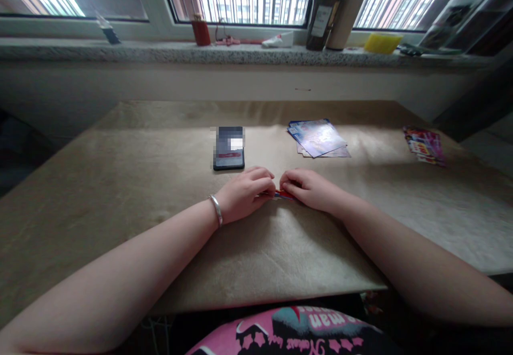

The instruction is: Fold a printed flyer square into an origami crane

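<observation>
A narrow red and blue strip [284, 194], perhaps folded paper, is low over the table between my two hands. My left hand [251, 188], with a silver bangle on its wrist, pinches one end of it. On the other end, the curled fingers of my right hand [306, 186] close near the fold. Most of the strip is hidden under the fingers, so its exact kind cannot be made out. Just beyond my left hand lies a dark phone [229, 163], its screen partly blurred out. Several bluish printed sheets [318, 137] are stacked loosely beyond my right hand.
The tan-covered table [160, 146] reaches to the wall under the window. Colourful packets [425, 145] lie fanned near its right edge. On the stone sill [248, 54] stand a red container [200, 31], a dark lidded jar [324, 19] and a yellow object [382, 43].
</observation>
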### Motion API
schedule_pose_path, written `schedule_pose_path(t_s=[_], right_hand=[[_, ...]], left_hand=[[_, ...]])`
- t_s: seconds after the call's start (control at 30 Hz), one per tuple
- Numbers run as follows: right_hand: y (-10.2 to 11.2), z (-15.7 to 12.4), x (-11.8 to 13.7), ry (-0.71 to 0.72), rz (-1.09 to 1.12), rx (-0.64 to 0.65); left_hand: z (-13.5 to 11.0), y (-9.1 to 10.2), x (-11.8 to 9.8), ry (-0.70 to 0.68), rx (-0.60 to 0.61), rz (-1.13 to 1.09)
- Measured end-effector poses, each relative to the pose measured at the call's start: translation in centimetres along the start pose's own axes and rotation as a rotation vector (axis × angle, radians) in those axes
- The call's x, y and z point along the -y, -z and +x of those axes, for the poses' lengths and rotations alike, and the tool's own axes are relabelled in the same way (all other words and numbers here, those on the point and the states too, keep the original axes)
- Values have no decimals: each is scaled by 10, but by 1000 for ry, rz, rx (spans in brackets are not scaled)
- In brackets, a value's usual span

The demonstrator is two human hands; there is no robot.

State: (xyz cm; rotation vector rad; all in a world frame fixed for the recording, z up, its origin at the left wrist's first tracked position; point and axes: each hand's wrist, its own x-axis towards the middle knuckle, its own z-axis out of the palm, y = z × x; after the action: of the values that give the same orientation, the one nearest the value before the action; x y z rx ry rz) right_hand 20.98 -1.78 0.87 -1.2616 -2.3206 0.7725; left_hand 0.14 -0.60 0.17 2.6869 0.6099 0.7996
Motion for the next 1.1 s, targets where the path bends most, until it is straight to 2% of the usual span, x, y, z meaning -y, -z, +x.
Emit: schedule_pose_path(t_s=[0.07, 0.37, 0.47, 0.67, 1.1], right_hand=[[-1, 1, -1, -30, 36, 14], [-2, -1, 5, -83, 57, 32], [-3, -3, 8, -64, 54, 4], [-5, -2, 10, -123, 24, -41], [-4, -4, 15, -76, -42, -127]], left_hand=[[0, -1, 1, -24, 6, -23], [-3, -4, 3, 89, 25, -81], [-3, -4, 2, 106, 21, -84], [-1, -3, 0, 120, -19, -89], [1, -4, 0, 337, 10, -56]])
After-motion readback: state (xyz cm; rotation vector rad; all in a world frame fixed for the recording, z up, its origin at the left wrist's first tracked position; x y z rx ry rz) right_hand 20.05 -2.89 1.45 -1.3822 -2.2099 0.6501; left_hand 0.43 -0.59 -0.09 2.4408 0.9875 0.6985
